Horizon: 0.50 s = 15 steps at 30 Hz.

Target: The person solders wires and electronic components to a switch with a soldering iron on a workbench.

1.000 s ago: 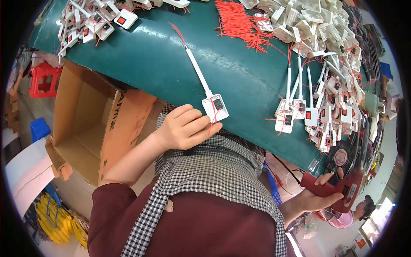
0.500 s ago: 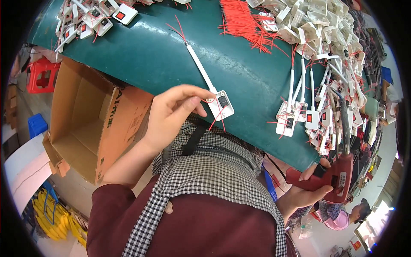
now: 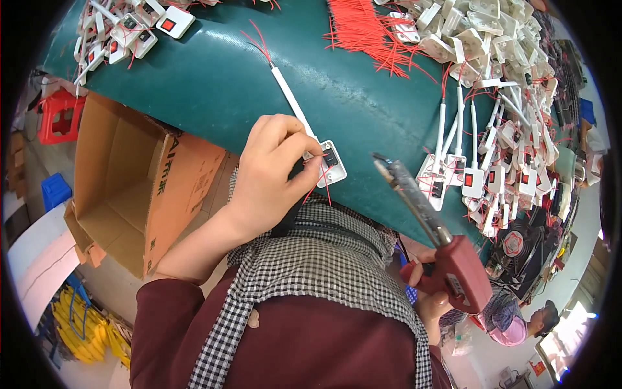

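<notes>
On the green table in front of me lies a small white plastic housing [image 3: 337,170] with a black switch [image 3: 330,157] set in it. A white cable sleeve [image 3: 288,94] runs from it toward the far side, with red wires [image 3: 260,44] sticking out of its end. My left hand [image 3: 272,175] is closed at the housing, thumb and fingers pinching a red wire beside the switch. At the lower right my right hand [image 3: 429,308] grips the handle of a dark red soldering gun [image 3: 461,272]. Its dark tip points up and left, over the table, apart from the housing.
White housings with cable sleeves [image 3: 472,181] lie to the right, beside a heap of white casings [image 3: 479,39]. A bundle of red wires [image 3: 359,29] is at the back. More switch units [image 3: 123,32] are at the far left. An open cardboard box [image 3: 162,194] stands left; another person [image 3: 508,321] is at lower right.
My right hand has swung the soldering gun left, toward the housing, from beside the right-hand pile. The fingers of my left hand have curled in and closed on the wire.
</notes>
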Each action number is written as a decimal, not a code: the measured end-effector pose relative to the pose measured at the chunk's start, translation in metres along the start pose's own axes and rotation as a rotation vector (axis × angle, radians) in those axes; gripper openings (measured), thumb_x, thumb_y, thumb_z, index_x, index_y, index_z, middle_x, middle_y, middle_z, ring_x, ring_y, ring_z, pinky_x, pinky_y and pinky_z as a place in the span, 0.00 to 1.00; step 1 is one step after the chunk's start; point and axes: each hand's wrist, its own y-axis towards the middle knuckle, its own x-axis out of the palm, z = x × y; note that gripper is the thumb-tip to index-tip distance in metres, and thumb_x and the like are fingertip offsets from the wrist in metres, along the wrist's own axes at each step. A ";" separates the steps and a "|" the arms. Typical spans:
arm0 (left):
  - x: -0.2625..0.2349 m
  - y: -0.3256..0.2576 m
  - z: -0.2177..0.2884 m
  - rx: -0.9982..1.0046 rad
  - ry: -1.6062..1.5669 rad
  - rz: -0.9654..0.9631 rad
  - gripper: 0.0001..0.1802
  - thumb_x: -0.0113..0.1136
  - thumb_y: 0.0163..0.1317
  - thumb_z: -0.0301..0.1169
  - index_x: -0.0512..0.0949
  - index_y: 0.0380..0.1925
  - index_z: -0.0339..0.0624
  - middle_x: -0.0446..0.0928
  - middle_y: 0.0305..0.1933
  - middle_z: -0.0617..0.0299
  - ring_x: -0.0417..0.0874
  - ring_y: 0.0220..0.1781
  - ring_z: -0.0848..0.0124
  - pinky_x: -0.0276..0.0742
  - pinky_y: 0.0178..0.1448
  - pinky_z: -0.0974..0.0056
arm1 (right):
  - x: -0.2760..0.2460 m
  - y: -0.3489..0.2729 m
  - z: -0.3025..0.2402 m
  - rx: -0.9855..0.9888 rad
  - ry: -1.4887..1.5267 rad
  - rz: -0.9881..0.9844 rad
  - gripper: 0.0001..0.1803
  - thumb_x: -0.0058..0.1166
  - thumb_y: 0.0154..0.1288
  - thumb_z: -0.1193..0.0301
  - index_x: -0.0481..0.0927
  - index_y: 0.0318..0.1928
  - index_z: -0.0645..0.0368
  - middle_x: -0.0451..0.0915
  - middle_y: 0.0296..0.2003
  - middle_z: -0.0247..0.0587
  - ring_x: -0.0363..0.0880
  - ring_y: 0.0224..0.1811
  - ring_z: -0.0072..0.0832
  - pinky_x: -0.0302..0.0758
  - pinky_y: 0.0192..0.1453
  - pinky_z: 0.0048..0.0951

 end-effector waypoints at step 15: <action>0.007 -0.005 0.000 -0.050 -0.015 -0.062 0.10 0.65 0.44 0.24 0.73 0.26 0.42 0.75 0.44 0.63 0.74 0.46 0.63 0.66 0.51 0.59 | -0.013 0.008 0.020 0.044 -0.028 -0.261 0.49 0.67 0.49 0.48 0.62 0.64 0.66 0.80 0.36 0.49 0.78 0.27 0.28 0.74 0.29 0.24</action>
